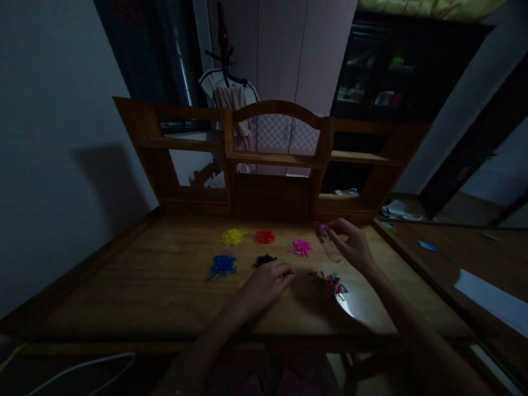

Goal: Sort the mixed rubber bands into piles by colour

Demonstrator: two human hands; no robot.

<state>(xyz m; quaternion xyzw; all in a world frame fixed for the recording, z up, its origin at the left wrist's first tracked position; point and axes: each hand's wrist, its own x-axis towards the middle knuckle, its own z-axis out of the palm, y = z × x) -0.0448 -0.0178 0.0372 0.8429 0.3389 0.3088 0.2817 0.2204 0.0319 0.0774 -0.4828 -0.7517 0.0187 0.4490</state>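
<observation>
My right hand (350,242) is closed, its fingertips pinched at the pinkish-purple top of a clear container (333,252) with a thin loop. Below it lies a mixed pile of small coloured pieces (330,284), too dim to name. My left hand (270,279) rests low over the table with its fingers curled together; whatever they hold, if anything, is hidden. Just behind it is a black pile (264,260), partly covered by the hand. Sorted by colour, a blue pile (223,265), a yellow pile (233,237), a red pile (264,237) and a pink pile (300,248) lie around.
The wooden desk (165,275) has a raised shelf unit (272,160) along its back edge. A wall (61,137) borders the left side. On the right, a lower brown surface (445,258) carries a white sheet (495,300) and a blue card (428,246).
</observation>
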